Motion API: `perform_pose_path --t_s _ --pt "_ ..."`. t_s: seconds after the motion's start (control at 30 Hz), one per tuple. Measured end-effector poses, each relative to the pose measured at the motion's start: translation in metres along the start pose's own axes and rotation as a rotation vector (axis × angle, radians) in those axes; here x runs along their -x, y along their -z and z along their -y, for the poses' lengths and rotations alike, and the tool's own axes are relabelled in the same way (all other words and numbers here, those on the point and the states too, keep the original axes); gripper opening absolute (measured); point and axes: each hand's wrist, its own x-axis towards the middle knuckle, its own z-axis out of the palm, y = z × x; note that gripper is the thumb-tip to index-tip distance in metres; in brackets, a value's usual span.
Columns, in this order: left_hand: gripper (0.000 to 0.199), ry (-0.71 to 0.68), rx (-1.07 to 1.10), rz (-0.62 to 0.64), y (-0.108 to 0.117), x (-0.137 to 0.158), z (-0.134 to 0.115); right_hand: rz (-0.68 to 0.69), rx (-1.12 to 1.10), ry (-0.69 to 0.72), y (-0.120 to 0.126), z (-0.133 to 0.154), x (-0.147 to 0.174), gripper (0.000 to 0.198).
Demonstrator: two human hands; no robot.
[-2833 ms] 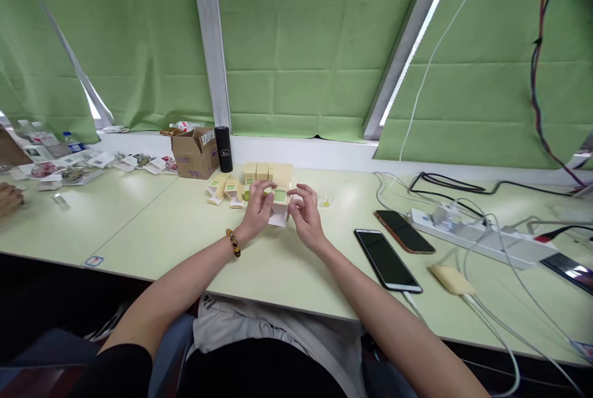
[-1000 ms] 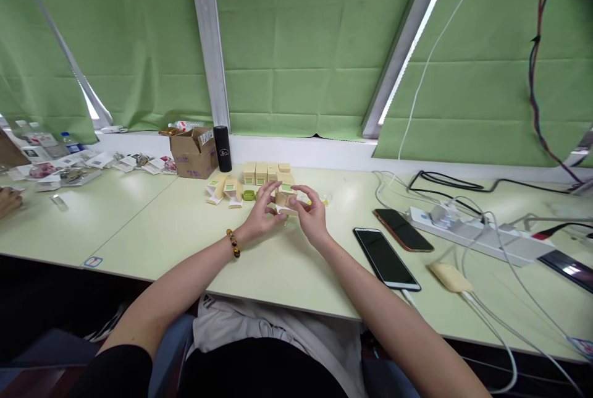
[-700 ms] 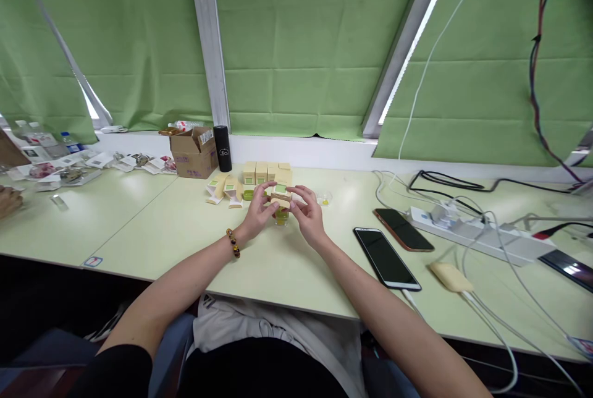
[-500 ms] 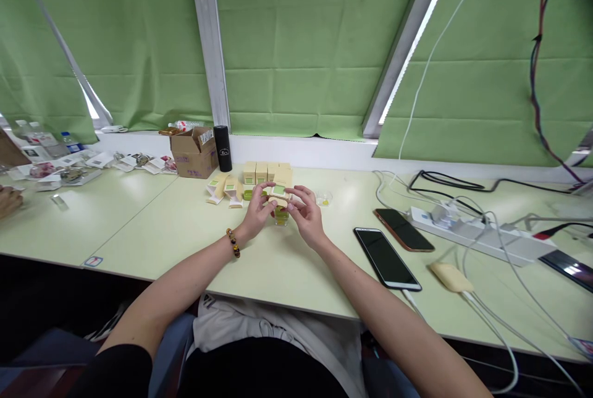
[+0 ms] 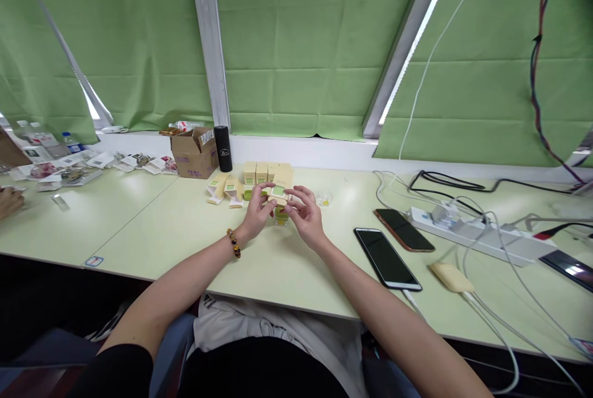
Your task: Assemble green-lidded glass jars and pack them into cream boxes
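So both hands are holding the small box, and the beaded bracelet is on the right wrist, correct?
No, the head view shows the beaded bracelet on the left wrist; the left hand and right hand do hold the small box.

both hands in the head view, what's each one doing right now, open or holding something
Left hand: grip closed on the left side of a small cream box.
Right hand: grip closed on its right side.

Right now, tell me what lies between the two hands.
In the head view, a small box with a green patch lies between the left hand and the right hand, held by both; a yellow-green item shows just below it.
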Motion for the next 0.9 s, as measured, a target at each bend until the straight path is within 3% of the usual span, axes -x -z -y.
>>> perform_pose_path --t_s 0.57,0.9 --pt "0.042 -0.029 -0.088 -0.047 -0.0005 0.0002 0.0043 -0.02 -0.005 -0.012 -0.001 -0.0015 -0.0006 0.047" --pt "0.044 -0.157 -0.214 -0.028 0.0041 0.0036 0.0035 -0.047 -0.012 0.01 -0.0011 0.0 -0.0023 0.042"
